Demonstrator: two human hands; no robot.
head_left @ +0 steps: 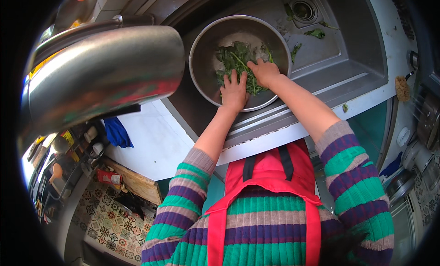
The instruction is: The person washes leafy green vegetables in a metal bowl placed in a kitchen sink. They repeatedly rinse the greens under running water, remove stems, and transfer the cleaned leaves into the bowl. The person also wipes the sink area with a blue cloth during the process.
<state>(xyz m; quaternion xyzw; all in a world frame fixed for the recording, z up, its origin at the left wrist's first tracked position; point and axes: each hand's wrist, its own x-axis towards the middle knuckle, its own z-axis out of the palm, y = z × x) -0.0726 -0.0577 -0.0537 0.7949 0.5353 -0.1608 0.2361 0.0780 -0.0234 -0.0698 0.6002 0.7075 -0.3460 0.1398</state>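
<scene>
A round stainless steel basin [202, 68] stands in the metal sink and holds leafy green vegetables [237, 56] with long stems, wet, in what looks like water. My left hand [234, 92] reaches in over the near rim, its fingers spread on the stems. To its right, my right hand [265, 73] lies on the greens near the basin's right side, its fingers partly bent. Its fingertips touch the stems; whether they grip any is unclear.
Loose leaves [315, 33] lie in the sink [364, 42] near the drain [303, 10]. A large metal object [110, 70] juts in at upper left. A blue cloth [117, 132] lies on the white counter [151, 139]. A brown scrubber [401, 88] is at right.
</scene>
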